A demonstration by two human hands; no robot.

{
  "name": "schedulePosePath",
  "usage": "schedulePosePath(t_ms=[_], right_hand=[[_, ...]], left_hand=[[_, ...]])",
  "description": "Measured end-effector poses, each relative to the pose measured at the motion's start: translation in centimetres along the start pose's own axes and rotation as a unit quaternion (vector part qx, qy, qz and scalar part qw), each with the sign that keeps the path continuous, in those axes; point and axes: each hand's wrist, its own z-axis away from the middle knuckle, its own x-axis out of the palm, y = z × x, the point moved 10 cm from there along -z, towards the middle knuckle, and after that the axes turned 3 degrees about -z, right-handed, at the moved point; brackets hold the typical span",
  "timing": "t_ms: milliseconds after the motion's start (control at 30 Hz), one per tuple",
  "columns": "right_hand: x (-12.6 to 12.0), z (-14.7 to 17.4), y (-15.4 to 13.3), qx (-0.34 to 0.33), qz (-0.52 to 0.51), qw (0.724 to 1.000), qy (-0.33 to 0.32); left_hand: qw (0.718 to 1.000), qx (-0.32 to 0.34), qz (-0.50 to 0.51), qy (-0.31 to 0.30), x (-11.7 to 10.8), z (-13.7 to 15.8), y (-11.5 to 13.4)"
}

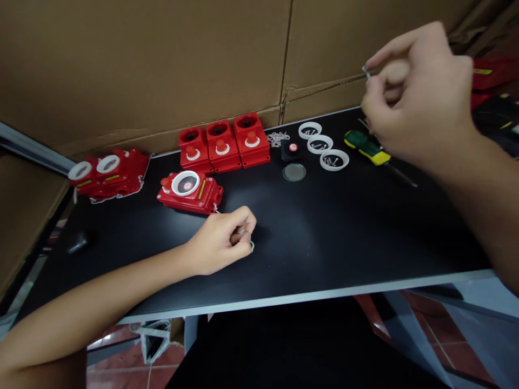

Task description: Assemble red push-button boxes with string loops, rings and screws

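The dark surface (316, 232) carries everything, its near middle left bare, presumably as room to work. Along the far edge, three red housings (224, 161) stand side by side, perhaps lined up for easy reach; more red units (128, 166) with white rims sit together at the left. A single red unit (199, 199) lies nearer, just beyond the left wrist. The right hand (419, 97) is raised at the far right, thumb and forefinger pinched on a small metal piece, probably to keep so slight a thing under control. The left hand (223, 240) hangs low over the middle, fingers curled together round a pale loop. A green-and-yellow screwdriver (367, 147) rests at the right, beside white rings (334, 168) that seem to corral loose screws (330, 161). Smallest are the pale loop (252, 247), mostly hidden, and the small metal piece (366, 71), its exact kind unclear.
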Motion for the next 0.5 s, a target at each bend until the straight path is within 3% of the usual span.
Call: schedulePosePath(t_ms=[133,267,367,500], right_hand=[[1.5,0.7,-0.8,-0.021,-0.031,0.998,-0.052],[3.5,1.8,-1.3,-0.074,-0.016,0.992,-0.101],[4.0,1.5,-0.5,-0.09,-0.013,0.989,-0.117],[3.7,-0.5,2.1,-0.062,-0.031,0.99,-0.125]], left_hand=[[0.993,0.071,-0.095,-0.023,0.8,0.2,1.3],[0.963,0.154,-0.217,-0.034,1.6,0.7,2.8],[0.954,0.17,-0.243,-0.036,1.7,0.8,3.0],[0.953,0.176,-0.245,-0.037,1.7,0.9,3.0]])
